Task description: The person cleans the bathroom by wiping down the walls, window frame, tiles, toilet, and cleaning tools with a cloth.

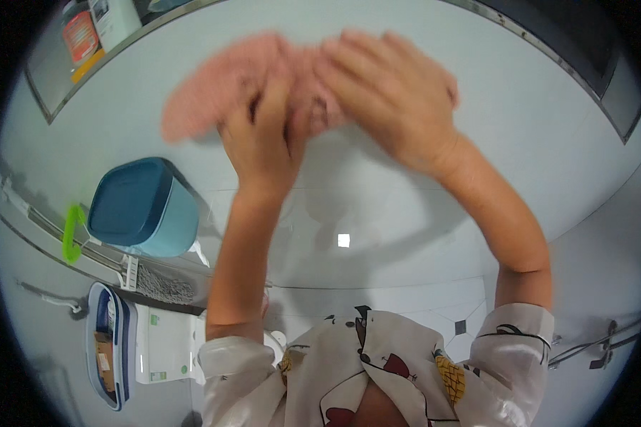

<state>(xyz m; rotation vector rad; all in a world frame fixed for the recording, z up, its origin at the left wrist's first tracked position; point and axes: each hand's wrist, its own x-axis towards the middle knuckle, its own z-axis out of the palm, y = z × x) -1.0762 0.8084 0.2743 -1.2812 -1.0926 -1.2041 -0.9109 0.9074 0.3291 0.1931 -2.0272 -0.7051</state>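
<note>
A soft pink cloth (205,92), bunched in the middle, spreads across the upper part of the head view in front of a pale, glossy surface. My left hand (266,135) grips its middle, the fingers curled into the folds and a little blurred. To the right, my right hand (395,96) lies over the other end with its fingers bent round the fabric. Pink material shows past both hands. The fingertips of the right hand are partly smeared by motion, and some folds under it are hidden.
A light blue bin with a dark blue lid (129,201) stands left of my left forearm, beside a bright green handle (71,235) and a grey mop head (165,285). Lower left is a blue-and-white basket (124,349). A bottle with an orange label (80,35) sits upper left.
</note>
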